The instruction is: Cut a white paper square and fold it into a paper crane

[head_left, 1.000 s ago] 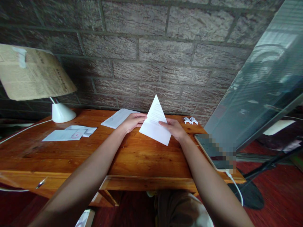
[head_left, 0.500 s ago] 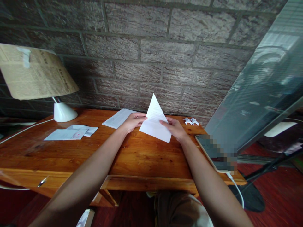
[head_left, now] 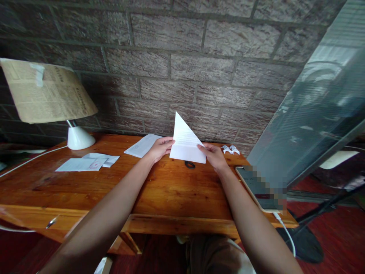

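Note:
A white sheet of paper (head_left: 186, 144), folded to a pointed top, is held up above the table between both hands. My left hand (head_left: 162, 147) pinches its left edge, while my right hand (head_left: 213, 154) grips the right edge with the thumb on the near face. Faint printed lines show on the paper. Below its lower edge a small black ring (head_left: 189, 164) lies on the wood. Behind my left hand rests a stack of white paper (head_left: 142, 145). Small folded white paper shapes (head_left: 230, 149) sit beyond my right hand.
A lamp (head_left: 81, 137) with a newsprint shade stands at the back left of the wooden table (head_left: 171, 198). Folded papers (head_left: 81, 164) lie in front of it. A tablet (head_left: 261, 188) with a white cable lies at the right edge. A brick wall (head_left: 185, 68) rises behind.
The paper has turned counterclockwise, its tip shifting left and its lower edge becoming more level. The black ring, hidden before, now shows beneath it. Both hands keep their hold.

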